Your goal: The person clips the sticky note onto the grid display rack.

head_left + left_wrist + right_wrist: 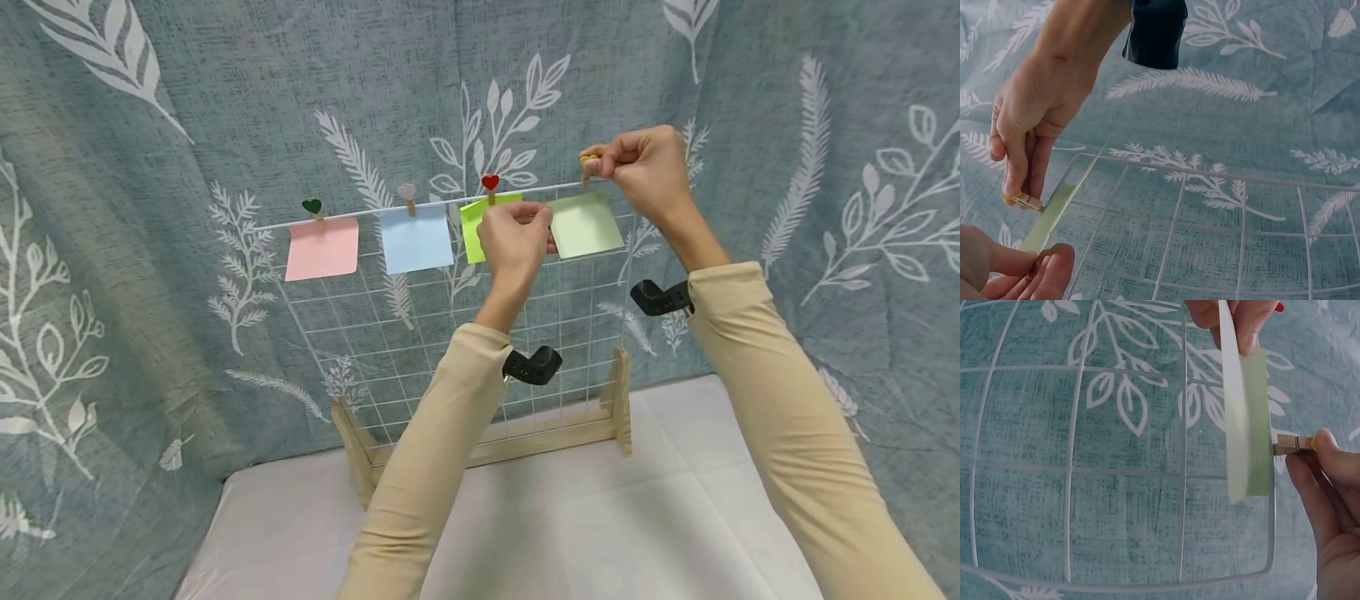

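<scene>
My left hand pinches the left edge of a pale green paper note between thumb and fingers. The note lies along the top wire of a white wire grid, near its right corner. My right hand pinches a small wooden clothespin with a yellow top, its tip right at the top wire and the note's upper edge. In the right wrist view the note shows a fold. To the left hang a yellow-green note under a red heart clothespin, partly hidden by my left hand.
A blue note hangs by a white heart clothespin, and a pink note by a dark green heart clothespin. The grid stands in a wooden base on a white-covered table. A leaf-patterned curtain hangs behind.
</scene>
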A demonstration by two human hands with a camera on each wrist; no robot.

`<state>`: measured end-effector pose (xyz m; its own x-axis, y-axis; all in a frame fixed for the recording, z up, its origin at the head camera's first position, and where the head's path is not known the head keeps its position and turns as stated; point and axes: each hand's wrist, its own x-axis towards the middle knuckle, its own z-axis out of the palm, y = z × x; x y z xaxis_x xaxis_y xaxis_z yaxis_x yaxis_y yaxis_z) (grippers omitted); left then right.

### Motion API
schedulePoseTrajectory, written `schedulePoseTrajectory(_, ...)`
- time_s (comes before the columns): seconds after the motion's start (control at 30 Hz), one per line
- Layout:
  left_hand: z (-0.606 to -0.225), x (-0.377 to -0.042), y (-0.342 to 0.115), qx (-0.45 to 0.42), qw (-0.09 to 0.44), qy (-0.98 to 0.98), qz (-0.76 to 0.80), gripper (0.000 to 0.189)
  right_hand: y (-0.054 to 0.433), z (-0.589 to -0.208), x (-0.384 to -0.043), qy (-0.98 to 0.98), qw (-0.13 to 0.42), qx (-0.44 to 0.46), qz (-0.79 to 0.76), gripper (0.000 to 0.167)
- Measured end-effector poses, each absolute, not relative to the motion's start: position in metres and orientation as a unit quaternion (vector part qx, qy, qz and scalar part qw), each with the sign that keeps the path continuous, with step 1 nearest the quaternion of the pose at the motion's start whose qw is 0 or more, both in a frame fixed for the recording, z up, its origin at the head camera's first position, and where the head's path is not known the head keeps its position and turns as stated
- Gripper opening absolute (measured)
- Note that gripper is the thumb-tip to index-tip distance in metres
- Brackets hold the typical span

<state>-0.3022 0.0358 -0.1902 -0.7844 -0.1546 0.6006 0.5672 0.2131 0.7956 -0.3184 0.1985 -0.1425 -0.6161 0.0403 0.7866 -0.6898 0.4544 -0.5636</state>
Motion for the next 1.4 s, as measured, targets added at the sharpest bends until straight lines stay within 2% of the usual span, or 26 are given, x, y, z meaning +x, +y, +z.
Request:
schedulePoseTrajectory(0.2,-0.192,-0.304,0.041,-0.126,0.283,-0.716,-0.626,0.014,0.198,-0.143,-0.322,-0.77,0.384,0.198,0.47,0.039)
schedulePoseTrajectory(0.4,-0.188,-0.307,0.042,-0.099,0.289,-0.722,-0.621,0.015,0.197,-0.141,-0.328,-0.762,0.351,0.203,0.505,0.037)
schedulePoseTrajectory(0.53,-0.187,-0.309,0.041,-0.107,0.28,-0.718,-0.628,0.016,0.198,-0.142,-0.329,-0.745,0.343,0.214,0.53,0.04)
schedulePoseTrajectory(0.7,-0.187,-0.31,0.042,-0.126,0.266,-0.694,-0.657,0.015,0.197,-0.142,-0.327,-0.747,0.334,0.223,0.53,0.035)
schedulePoseTrajectory(0.87,-0.186,-0.312,0.043,-0.144,0.253,-0.668,-0.685,0.014,0.195,-0.141,-0.326,-0.767,0.343,0.223,0.494,0.033)
schedulePoseTrajectory(1.27,-0.188,-0.316,0.048,-0.139,0.275,-0.656,-0.689,0.012,0.194,-0.139,-0.322,-0.791,0.34,0.216,0.461,0.033)
schedulePoseTrajectory(1.4,-0.19,-0.315,0.048,-0.138,0.275,-0.653,-0.693,0.012,0.195,-0.141,-0.321,-0.794,0.35,0.214,0.448,0.023)
